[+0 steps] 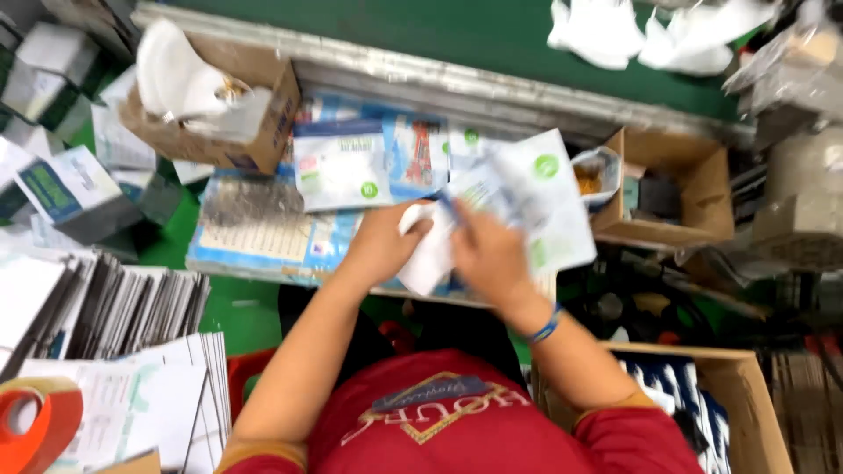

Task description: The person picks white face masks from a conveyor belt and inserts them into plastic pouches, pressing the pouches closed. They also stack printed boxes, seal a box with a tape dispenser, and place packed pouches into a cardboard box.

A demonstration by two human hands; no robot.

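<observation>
While the left hand [379, 244] grips a folded white item [430, 250] above the cluttered bench [255, 230], the right hand [488, 254] clasps a white-and-blue printed pouch [540, 197], mouth angled toward it.

A brown cardboard box [255, 105] sits at the upper left of the work surface with white items [180, 79] heaped in it. Beside it, sealed white packets [338, 162] lie on a blue-edged printed sheet [255, 237]. Small green-and-white cartons [61, 189] crowd the far left, above a row of flattened cartons stacked on edge [123, 303]. An orange tape roll [39, 421] lies at the bottom left corner. On the other side an open cardboard tray [694, 189] stands, and a larger cardboard box [746, 395] sits lower down. A green belt [474, 31] runs along the top, carrying white pieces [641, 35].
</observation>
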